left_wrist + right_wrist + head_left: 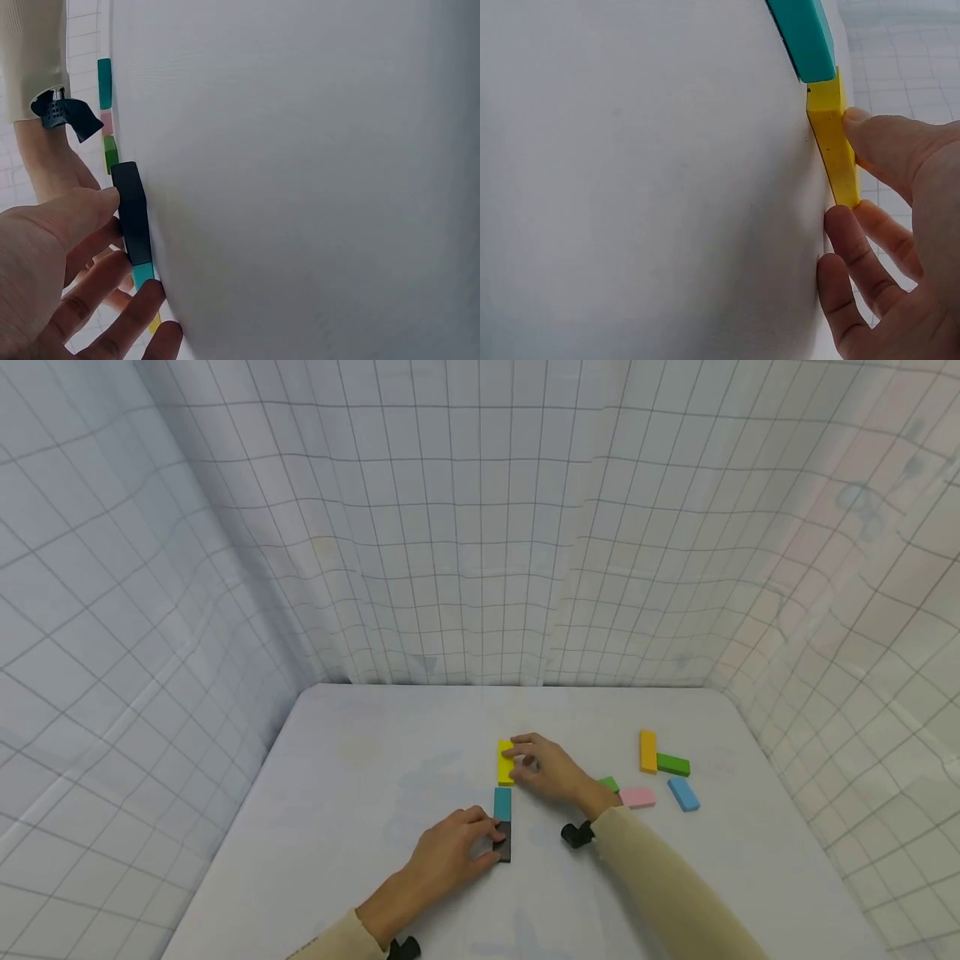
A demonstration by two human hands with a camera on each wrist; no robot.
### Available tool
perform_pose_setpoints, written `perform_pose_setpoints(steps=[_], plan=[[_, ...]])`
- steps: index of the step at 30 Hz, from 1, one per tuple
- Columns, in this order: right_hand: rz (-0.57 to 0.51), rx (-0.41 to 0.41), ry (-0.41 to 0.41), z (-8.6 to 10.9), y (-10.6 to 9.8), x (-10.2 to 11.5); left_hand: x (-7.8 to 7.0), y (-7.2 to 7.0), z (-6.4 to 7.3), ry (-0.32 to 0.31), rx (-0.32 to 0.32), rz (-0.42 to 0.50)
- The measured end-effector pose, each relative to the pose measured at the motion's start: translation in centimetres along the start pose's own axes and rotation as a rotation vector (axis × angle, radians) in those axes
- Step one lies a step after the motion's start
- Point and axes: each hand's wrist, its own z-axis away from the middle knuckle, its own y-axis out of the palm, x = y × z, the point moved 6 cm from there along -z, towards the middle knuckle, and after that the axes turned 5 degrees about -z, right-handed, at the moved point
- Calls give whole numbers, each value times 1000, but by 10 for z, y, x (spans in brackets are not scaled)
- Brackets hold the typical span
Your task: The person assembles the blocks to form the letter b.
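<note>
A short row of blocks runs away from the person on the white table: a black block (504,843) nearest, a teal block (502,804) in the middle and a yellow block (506,772) farthest. The left hand (455,847) pinches the black block between its thumb and a bent finger, the other fingers spread beside the teal block. At the yellow block, the right hand (546,770) has its thumb against one side and fingertips over the block and by its far end. In the right wrist view, the yellow block (832,157) stands right at the teal block's (806,41) end.
To the right lie an orange block (648,752), a green block (673,765), a blue block (683,794) and a pink block (637,797). Another green block (609,784) is partly hidden behind the right wrist. Checked white curtains (480,527) enclose the table's back and sides.
</note>
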Motion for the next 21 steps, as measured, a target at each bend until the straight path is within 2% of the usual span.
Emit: perform_pose_setpoints(steps=[1,6,14,21], plan=[[4,5,40,1,-1,7,0,0,0,1,-2,0],[-2,12,86,2,2,9,-2,-3,1,12,-21,1],[-3,26,120,3,5,8,-4,-2,1,29,-42,2],[5,31,121,4,6,9,-2,-1,1,8,-31,11]])
